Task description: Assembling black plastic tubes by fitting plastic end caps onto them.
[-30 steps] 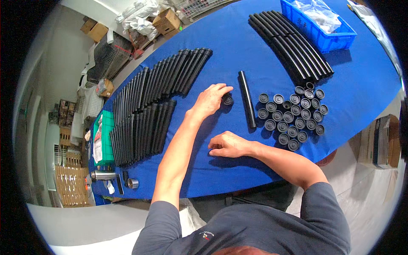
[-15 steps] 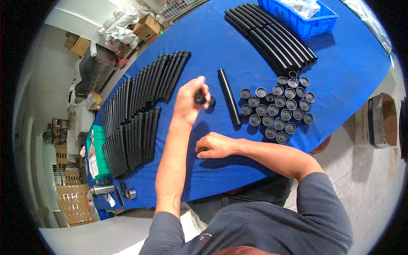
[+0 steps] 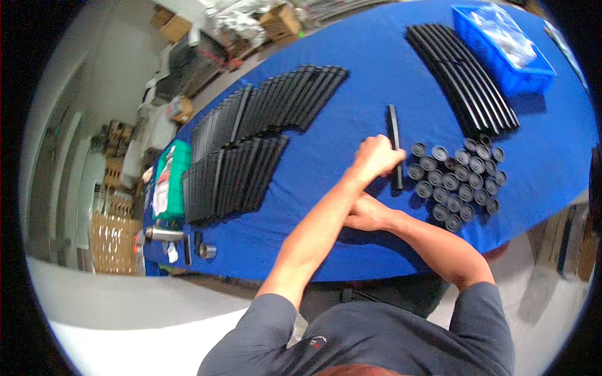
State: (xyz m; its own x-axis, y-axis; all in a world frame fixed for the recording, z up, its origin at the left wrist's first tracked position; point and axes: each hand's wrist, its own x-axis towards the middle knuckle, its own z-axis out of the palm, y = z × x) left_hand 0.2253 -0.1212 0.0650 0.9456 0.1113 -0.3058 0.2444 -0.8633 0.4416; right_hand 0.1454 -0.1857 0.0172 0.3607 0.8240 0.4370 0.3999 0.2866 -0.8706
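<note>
Since round stock could roll, I judge, the blue-covered table (image 3: 367, 81) carries black tubes packed side by side: angled rows (image 3: 251, 119) leftward, straight stack (image 3: 464, 78) far right. Loose dark caps (image 3: 462, 173) cluster nearer, probably for easy reach. One lone tube (image 3: 394, 128) lies apart. My left hand (image 3: 378, 155) bends over it, fingers curled (grip hidden; cannot tell). My right hand (image 3: 369, 213), bent, sits partly behind my left forearm; finger opening and contents unclear.

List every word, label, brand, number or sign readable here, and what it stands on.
No text can be read.
Dark shirt: small chest print, too blurred to read.
Green bin: any print on the white packaging in it is too blurred to tell.
</note>
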